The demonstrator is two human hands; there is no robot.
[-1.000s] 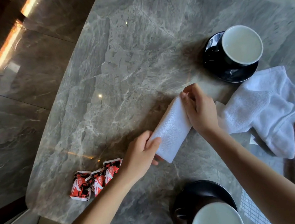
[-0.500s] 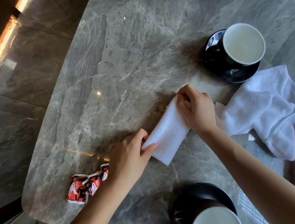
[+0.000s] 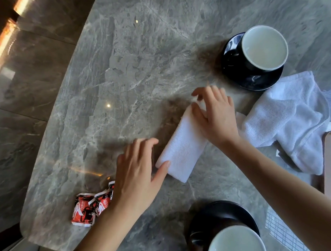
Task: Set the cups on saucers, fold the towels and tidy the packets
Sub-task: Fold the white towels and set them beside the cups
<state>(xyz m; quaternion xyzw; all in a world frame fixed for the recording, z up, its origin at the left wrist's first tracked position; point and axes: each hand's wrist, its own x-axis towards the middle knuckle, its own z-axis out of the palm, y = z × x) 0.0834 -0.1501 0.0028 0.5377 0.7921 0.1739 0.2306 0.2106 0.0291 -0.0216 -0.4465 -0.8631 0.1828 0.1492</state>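
You're on the towel step: the folded white towel [image 3: 182, 147] lies central on the grey marble tabletop [image 3: 144, 67], your left hand [image 3: 138, 171] and right hand [image 3: 216, 118] touching its ends, grip released. Next, probably, the crumpled white towel [image 3: 286, 115] by the right edge.

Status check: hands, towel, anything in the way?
Left hand open, thumb touching folded towel near end. Right hand on its far end, blurred, grip unclear. Second towel crumpled beside far saucer. Packets by left wrist, clear of the fold.
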